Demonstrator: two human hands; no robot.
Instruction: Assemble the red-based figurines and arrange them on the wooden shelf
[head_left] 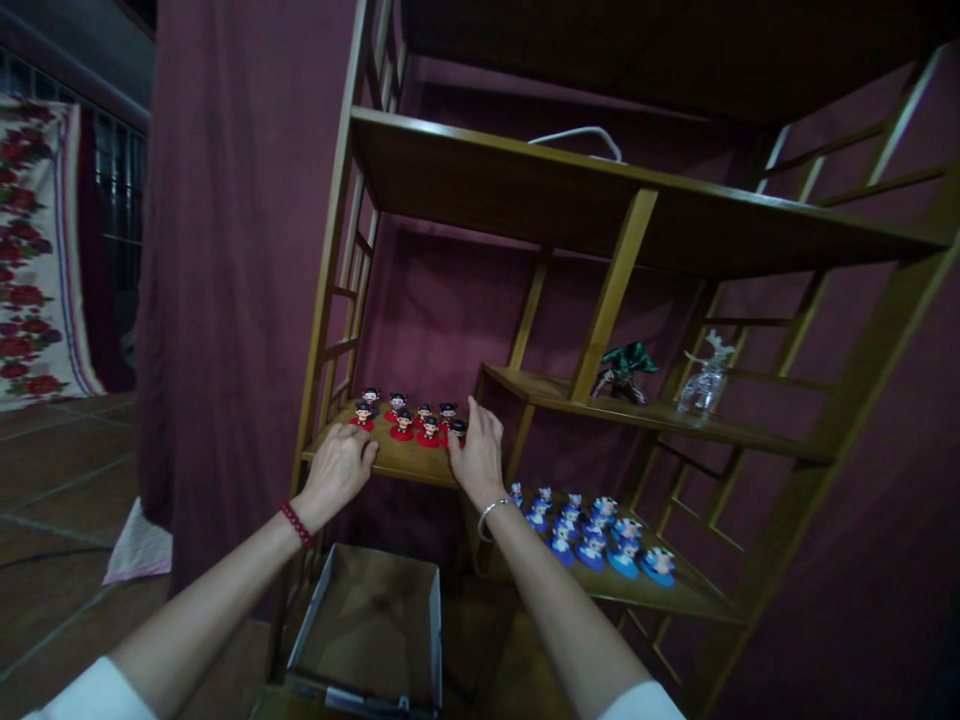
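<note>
Rack (499, 145): wooden
Box (435, 630): lidless, below left shelf (412, 463)
Left hand (341, 468): fingers bent at that shelf's edge, grip unclear
Right hand (480, 458): curled at front-right red figure (457, 427), grip unclear
Red figures (403, 427): two rows, left shelf
Blue figures (591, 550): lower right

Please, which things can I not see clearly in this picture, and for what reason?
All in the head view:
Front figurine at the right hand: partly covered by this hand; whether it is gripped cannot be told.
Left hand: its own back hides some fingertips, so contact with the shelf is unclear.
Blue figurines: painted details are too small and blurred.
White sleeves: cut off by the bottom edge.
</note>
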